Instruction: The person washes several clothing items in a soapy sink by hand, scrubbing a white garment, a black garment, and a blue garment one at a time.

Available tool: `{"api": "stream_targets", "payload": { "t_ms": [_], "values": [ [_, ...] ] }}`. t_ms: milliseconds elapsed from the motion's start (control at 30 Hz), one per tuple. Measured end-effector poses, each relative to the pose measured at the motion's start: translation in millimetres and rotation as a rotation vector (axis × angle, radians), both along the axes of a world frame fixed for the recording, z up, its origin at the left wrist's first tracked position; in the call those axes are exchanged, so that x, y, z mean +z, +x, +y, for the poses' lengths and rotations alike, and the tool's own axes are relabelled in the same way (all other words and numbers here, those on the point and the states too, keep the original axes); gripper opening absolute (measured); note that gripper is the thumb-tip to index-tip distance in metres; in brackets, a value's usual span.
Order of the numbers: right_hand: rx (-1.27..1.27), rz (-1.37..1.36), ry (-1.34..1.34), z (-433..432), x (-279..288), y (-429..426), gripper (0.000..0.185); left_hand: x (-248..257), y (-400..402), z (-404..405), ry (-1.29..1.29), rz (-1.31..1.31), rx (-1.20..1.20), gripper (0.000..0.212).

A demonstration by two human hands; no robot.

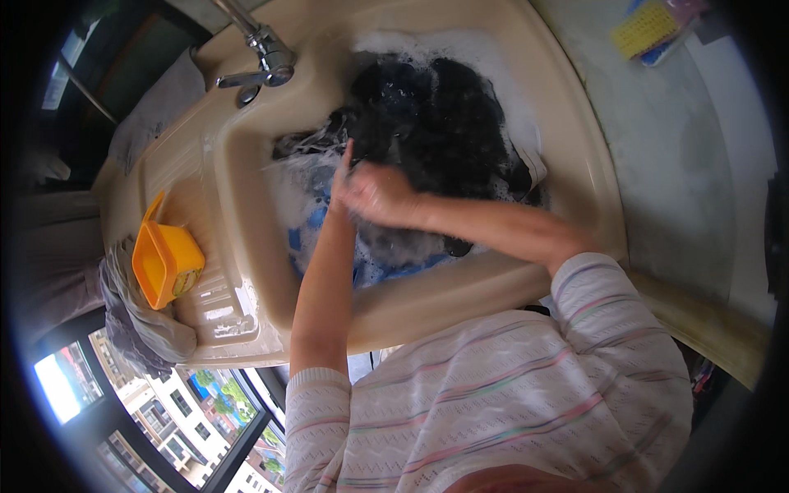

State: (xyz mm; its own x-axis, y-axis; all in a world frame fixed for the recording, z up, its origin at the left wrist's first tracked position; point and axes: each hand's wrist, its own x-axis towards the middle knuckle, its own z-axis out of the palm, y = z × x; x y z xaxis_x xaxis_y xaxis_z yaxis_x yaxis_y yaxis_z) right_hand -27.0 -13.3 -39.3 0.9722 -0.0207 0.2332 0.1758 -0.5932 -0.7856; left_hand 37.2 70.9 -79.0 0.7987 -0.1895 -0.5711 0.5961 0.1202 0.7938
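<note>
My left hand point(343, 172) is seen edge-on over the left part of a beige sink basin point(246, 246), with a finger pointing away from me. My right hand point(379, 192), blurred and with curled fingers, overlaps it from the right; whether either holds anything is hidden. Beyond and right of the hands, soaked black cloth point(444, 129) lies bunched in sudsy water. Blue cloth point(410, 266) shows under the suds on the near side. White foam point(518, 92) lines the far right of the basin.
A chrome faucet point(271, 58) stands at the basin's far left corner. On the ribbed drainboard, an orange plastic scoop point(175, 262) rests beside crumpled grey cloth point(142, 320). Another grey cloth point(163, 101) hangs over the rim. A yellow-bristled brush point(644, 31) lies far right; a window is lower left.
</note>
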Motion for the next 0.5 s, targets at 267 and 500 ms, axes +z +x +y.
{"api": "stream_targets", "payload": {
  "t_ms": [267,500],
  "values": [
    [-0.072,-0.004,-0.465,-129,-74,53,0.013,34,13,6,-0.316,0.213,-0.13,0.03],
    [-0.312,0.012,-0.457,-109,-26,29,0.03,-5,7,9,0.084,-0.118,-0.188,0.039]
  ]
}}
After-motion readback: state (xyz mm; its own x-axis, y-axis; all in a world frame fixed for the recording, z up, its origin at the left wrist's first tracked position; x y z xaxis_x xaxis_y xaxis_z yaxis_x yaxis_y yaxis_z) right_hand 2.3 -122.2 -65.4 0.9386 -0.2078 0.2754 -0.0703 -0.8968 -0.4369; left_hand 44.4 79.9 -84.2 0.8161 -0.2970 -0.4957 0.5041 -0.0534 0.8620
